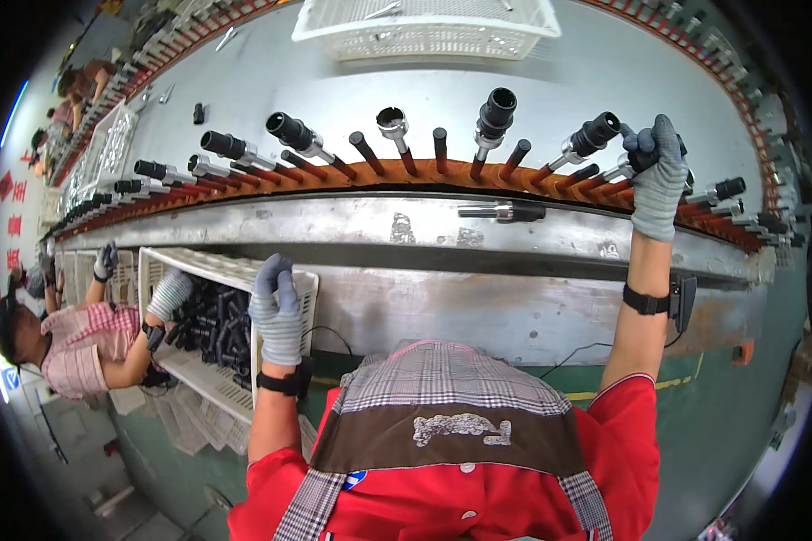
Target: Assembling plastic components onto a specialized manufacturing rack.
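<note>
Upper right, the grey-gloved right hand [660, 178] grips a black cylindrical fitting [641, 161], probably stiff, light, best held mid-barrel; the grey-gloved left hand [278, 311], I can't tell.

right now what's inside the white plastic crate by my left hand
Black cylindrical parts lie heaped in the white plastic crate. The co-worker's gloved hand and your left hand cover part of it; the pile hides whatever lies underneath.

One loose piece [505, 212] on the ledge [334, 222], uncountable black parts [218, 329] (heaped, overlapping) in one crate [209, 386].
</note>
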`<state>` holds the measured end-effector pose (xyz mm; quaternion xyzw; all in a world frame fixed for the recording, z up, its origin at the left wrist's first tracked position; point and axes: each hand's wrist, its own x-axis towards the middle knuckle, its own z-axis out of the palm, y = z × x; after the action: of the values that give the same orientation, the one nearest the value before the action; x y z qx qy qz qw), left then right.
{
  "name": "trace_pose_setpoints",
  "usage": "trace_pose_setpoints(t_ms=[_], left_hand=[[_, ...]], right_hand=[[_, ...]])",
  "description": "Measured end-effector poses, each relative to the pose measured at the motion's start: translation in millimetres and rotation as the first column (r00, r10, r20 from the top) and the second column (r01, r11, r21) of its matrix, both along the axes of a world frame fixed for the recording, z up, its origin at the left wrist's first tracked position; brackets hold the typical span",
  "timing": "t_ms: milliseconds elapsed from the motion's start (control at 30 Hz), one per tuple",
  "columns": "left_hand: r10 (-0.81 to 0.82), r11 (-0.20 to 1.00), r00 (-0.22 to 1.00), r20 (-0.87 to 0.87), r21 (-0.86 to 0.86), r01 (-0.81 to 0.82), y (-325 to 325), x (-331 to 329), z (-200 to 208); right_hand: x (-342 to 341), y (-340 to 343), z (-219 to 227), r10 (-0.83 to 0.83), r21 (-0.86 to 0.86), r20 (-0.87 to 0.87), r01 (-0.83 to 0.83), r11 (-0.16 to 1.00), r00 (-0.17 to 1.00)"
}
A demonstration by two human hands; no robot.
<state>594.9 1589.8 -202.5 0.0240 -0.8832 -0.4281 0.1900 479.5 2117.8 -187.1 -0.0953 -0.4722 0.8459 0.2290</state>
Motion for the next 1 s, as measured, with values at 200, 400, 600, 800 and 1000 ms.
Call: trace_pose_setpoints(t_ms=[200, 400, 600, 800, 1000], left_hand=[[-0.025, 0.999, 1.0, 0.007, -0.025, 0.025, 57.3, -3.1, -8.6], [-0.079, 0.992, 0.994, 0.079, -0.094, 0.086, 126.9, 12.7, -2.8], [-0.228, 0.962, 0.971, -0.069, -0.17, 0.214, 135.8, 30.3, 34.3], [0.098, 0.897, 0.988, 0.118, -0.44, -0.036, 30.3, 53.3, 31.4], [0.427, 0.726, 0.513, 0.745, -0.621, 0.296, -98.2, 23.7, -101.1]], right_hand=[[-1.3, 3.0, -18.7, 0.073, 0.214, 0.106, -0.094, 0.972, 0.992], [16.7, 66.7, -29.6, -0.316, 0.803, 0.044, 0.155, 0.576, 0.948], [-14.1, 47.2, -11.8, -0.095, 0.822, -0.014, 0.065, 0.566, 0.995], [-22.8, 65.8, -18.1, -0.038, 0.712, 0.081, -0.031, 0.701, 0.996], [-46.3, 50.8, -13.1, -0.099, 0.731, 0.003, 0.065, 0.68, 0.995]])
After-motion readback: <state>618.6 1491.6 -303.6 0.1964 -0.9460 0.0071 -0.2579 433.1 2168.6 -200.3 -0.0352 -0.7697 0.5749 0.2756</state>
